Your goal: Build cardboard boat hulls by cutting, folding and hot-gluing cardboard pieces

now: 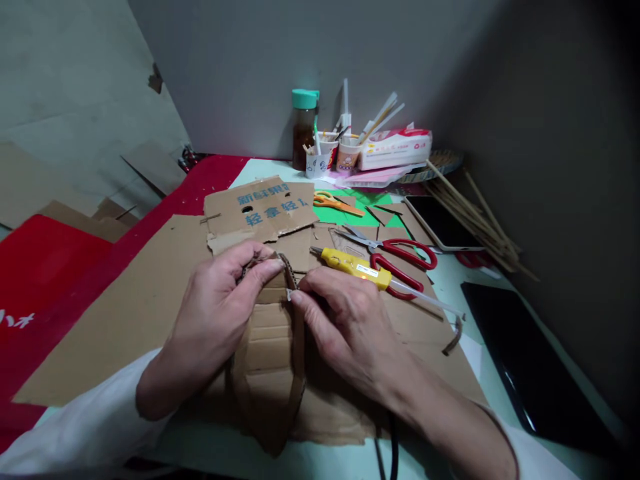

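Cardboard form [270, 340] pinched by left hand [213, 303]; right hand [353, 320] arched, fingers clamping its edge [299, 347].

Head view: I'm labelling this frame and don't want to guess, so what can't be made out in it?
All in the head view:
- Left hand: lower fingertips, hidden behind its own thumb and the cardboard piece.
- Right hand: some curled fingertips, hidden by the hand itself.
- Yellow glue gun: label print, too small.
- Dark cable: cut off by the bottom edge.
- White lettering: cut off by the left edge.
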